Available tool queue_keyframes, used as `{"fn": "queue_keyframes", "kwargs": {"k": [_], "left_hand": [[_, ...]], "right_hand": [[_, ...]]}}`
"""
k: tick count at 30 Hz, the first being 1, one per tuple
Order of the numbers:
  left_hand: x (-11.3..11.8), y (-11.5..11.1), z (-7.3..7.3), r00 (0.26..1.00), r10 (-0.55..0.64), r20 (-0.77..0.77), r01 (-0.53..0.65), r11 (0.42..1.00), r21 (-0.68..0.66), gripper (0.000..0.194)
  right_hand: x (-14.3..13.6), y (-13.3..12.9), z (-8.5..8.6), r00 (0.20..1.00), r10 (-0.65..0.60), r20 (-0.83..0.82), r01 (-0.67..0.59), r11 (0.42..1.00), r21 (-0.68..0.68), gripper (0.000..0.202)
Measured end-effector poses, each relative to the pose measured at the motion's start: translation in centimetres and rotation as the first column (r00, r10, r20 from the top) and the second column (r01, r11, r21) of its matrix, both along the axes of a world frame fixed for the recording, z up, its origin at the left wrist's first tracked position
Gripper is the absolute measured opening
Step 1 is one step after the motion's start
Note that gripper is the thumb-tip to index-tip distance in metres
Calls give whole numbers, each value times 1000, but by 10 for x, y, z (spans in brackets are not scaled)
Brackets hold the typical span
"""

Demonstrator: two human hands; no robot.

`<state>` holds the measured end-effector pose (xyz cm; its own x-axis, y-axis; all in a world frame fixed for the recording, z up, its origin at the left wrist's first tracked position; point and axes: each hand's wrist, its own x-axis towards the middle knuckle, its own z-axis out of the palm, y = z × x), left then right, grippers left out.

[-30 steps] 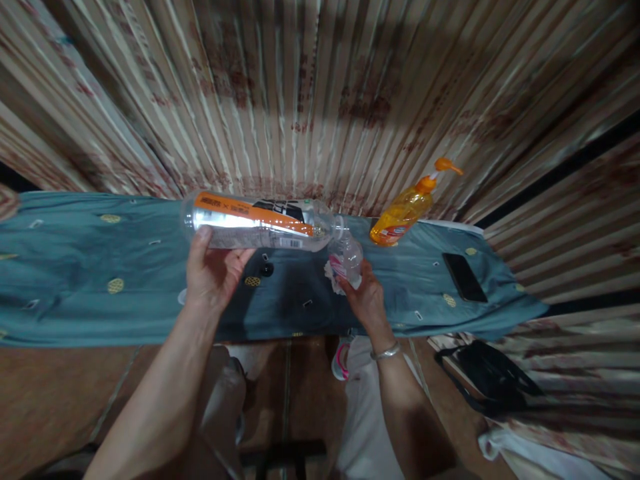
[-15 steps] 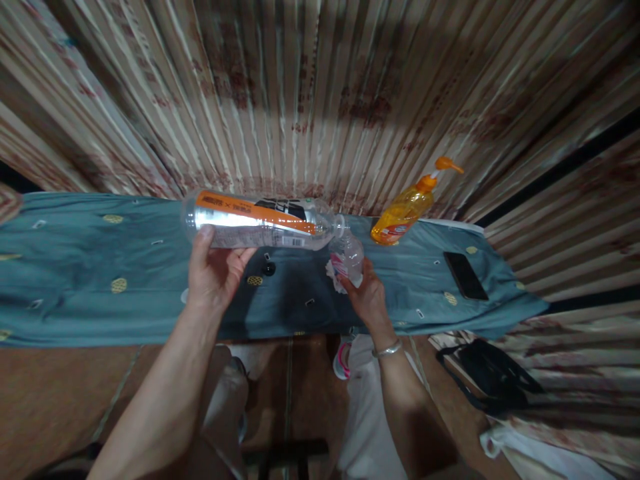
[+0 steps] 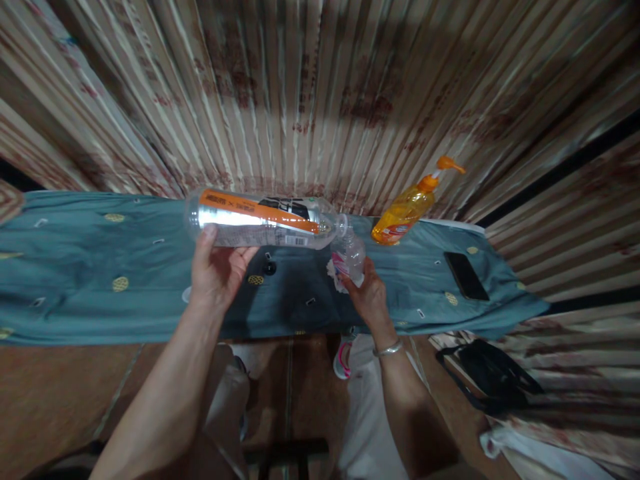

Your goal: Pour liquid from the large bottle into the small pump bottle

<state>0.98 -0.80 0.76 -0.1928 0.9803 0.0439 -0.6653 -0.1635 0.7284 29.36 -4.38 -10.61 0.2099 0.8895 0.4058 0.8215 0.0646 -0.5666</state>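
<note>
My left hand [image 3: 217, 267] grips a large clear bottle [image 3: 265, 220] with an orange and silver label, lying almost level in the air. Its uncapped mouth points right and meets the neck of a small clear bottle [image 3: 354, 255], which is tilted and has a pink label. My right hand [image 3: 369, 290] is closed round the small bottle's lower part. A crumpled white thing [image 3: 337, 277] shows beside that bottle, too small to make out well. Below the large bottle, a black cap [image 3: 269, 268] lies on the cloth.
A pump bottle of orange liquid [image 3: 403, 215] stands at the back of the blue-green cloth [image 3: 150, 267]. Farther right lies a black phone [image 3: 466, 275]. A pleated curtain [image 3: 300, 100] hangs behind. On the lower right is a black bag [image 3: 495, 373].
</note>
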Motion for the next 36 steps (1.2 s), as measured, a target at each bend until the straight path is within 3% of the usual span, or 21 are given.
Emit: {"fn": "queue_keyframes", "kwargs": {"k": [8, 21, 36], "left_hand": [[0, 1, -1, 1000, -3, 21, 3, 1000, 15, 44], [0, -3, 4, 991, -21, -134, 23, 1000, 16, 52], [2, -4, 4, 997, -14, -70, 15, 1000, 8, 55]], "right_hand": [[-1, -1, 2, 1000, -8, -1, 8, 1000, -12, 68], [-4, -2, 5, 1000, -6, -22, 6, 1000, 10, 61], [-5, -2, 8, 999, -20, -32, 20, 1000, -6, 57]]}}
